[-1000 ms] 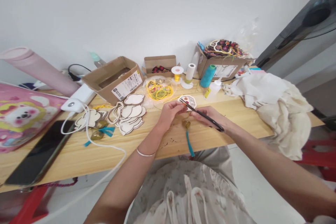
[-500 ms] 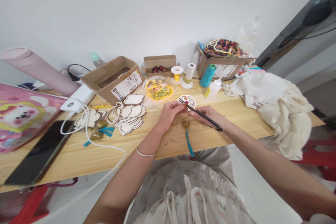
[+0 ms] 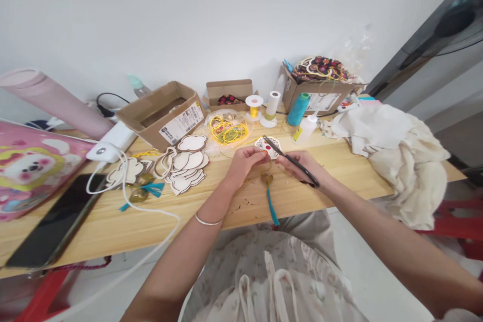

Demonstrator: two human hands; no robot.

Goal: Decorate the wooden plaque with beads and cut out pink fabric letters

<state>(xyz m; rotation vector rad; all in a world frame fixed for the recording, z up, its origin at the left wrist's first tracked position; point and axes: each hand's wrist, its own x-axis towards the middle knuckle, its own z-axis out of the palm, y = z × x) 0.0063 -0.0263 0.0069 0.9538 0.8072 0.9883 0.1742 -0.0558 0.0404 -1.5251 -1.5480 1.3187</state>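
My right hand (image 3: pixel 302 163) is closed around long black scissors (image 3: pixel 298 163), their tip reaching up and left over a small patterned piece (image 3: pixel 268 147) with a red dot. My left hand (image 3: pixel 247 163) is closed in a pinch at the near edge of that piece; what lies between the fingertips is too small to make out. Just below the hands, a brass-coloured bell (image 3: pixel 266 178) lies on the table with a teal tassel (image 3: pixel 272 207) trailing toward the front edge.
Wooden cloud-shaped cutouts (image 3: pixel 188 161) lie left, near a phone (image 3: pixel 56 221) and white cable. Behind are a bag of yellow cord (image 3: pixel 228 129), cardboard boxes (image 3: pixel 166 110), a teal thread cone (image 3: pixel 299 109) and a glue bottle (image 3: pixel 306 128). Cream cloth (image 3: pixel 407 156) covers the right end.
The scissors' tip has swung up and slightly right, away from my left fingertips, and more of the red dot shows. My left hand has hardly moved.
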